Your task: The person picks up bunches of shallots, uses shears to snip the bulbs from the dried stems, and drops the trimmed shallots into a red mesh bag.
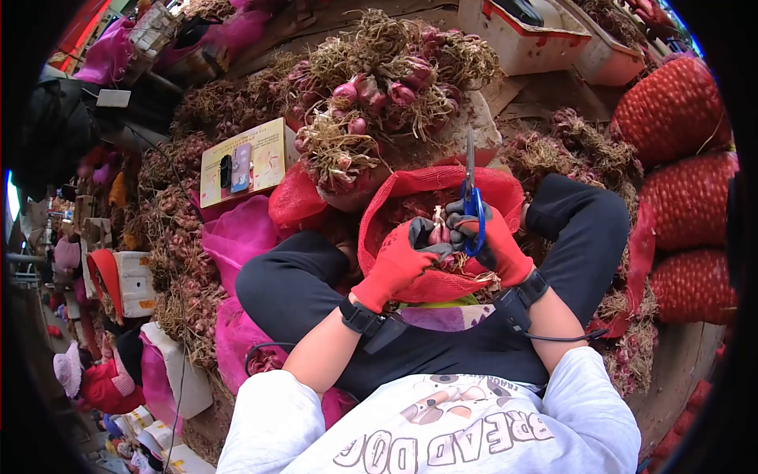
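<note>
My left hand (pixel 407 257), in a red and grey work glove, is closed around a small shallot bunch (pixel 439 229) with short, dry stalks pointing up. My right hand (pixel 501 243), gloved alike, grips scissors (pixel 473 207) by their blue handles, blades pointing away from me. Both hands meet above a red mesh bag (pixel 384 201) that stands open between my legs, with loose shallots and dry scraps inside. Just beyond the bag, bundled shallots (pixel 379 95) with tangled dry roots and stalks are heaped on a block.
Piled shallots (pixel 185 272) lie to my left, beside pink mesh (pixel 241 237). A phone (pixel 241 167) rests on a yellow box (pixel 268 150). Full red mesh sacks (pixel 671 103) are stacked at right. White foam boxes (pixel 525 47) stand at the back. Another person in red (pixel 110 383) is at lower left.
</note>
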A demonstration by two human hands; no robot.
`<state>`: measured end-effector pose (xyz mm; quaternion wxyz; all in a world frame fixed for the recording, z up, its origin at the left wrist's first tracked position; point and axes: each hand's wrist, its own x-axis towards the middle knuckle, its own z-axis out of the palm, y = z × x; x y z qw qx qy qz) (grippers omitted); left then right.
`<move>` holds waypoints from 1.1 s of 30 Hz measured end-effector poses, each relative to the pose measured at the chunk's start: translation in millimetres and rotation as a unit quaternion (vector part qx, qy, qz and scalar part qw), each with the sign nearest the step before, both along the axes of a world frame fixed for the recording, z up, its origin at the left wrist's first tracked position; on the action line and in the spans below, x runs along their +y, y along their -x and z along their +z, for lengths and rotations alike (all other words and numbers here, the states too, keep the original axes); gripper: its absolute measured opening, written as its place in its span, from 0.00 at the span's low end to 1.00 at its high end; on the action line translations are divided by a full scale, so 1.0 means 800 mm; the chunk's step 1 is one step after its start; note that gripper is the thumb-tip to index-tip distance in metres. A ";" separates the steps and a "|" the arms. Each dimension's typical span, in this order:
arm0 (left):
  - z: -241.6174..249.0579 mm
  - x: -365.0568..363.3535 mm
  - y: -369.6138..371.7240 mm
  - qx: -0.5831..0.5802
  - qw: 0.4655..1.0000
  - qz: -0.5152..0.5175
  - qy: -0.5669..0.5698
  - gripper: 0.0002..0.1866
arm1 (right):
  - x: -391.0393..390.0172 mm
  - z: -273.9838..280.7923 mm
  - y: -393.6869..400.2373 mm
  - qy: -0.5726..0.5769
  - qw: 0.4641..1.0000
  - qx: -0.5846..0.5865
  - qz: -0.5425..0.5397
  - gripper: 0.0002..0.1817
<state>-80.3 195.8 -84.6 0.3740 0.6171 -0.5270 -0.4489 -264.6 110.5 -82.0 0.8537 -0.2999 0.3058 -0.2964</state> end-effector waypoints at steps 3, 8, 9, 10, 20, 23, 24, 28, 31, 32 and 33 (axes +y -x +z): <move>0.019 -0.002 0.008 -0.196 0.980 0.027 0.001 0.21 | 0.008 0.000 -0.012 0.101 0.985 0.135 -0.042 0.16; 0.026 0.001 0.021 -0.365 0.931 -0.003 0.020 0.22 | 0.023 -0.028 -0.026 0.265 0.929 0.254 -0.048 0.14; 0.027 0.002 0.022 -0.355 0.935 -0.011 0.011 0.22 | 0.023 -0.031 -0.026 0.274 0.920 0.279 -0.037 0.14; 0.027 0.003 0.022 -0.344 0.939 -0.019 0.001 0.21 | 0.024 -0.033 -0.026 0.320 0.895 0.308 -0.036 0.12; 0.030 -0.007 -0.022 0.374 0.924 0.028 -0.074 0.15 | -0.004 0.017 0.000 0.063 0.993 0.070 -0.072 0.15; 0.031 -0.012 -0.026 0.520 0.853 0.004 -0.045 0.16 | -0.001 0.032 -0.002 0.017 0.997 0.045 -0.059 0.15; 0.032 -0.012 -0.025 0.490 0.871 -0.001 -0.044 0.16 | 0.001 0.028 -0.003 0.022 0.998 0.038 -0.054 0.14; 0.032 -0.009 -0.023 0.420 0.906 -0.006 -0.057 0.16 | 0.007 0.021 -0.008 0.065 0.996 0.046 -0.027 0.14; 0.036 -0.008 -0.022 0.451 0.886 0.025 -0.101 0.16 | 0.008 0.021 -0.011 0.095 0.993 0.071 -0.020 0.13; 0.040 -0.009 -0.019 0.434 0.892 0.043 -0.118 0.15 | 0.009 0.020 -0.012 0.103 0.991 0.078 -0.022 0.13; 0.042 -0.010 -0.017 0.416 0.897 0.061 -0.134 0.15 | 0.010 0.021 -0.013 0.155 0.980 0.127 -0.016 0.13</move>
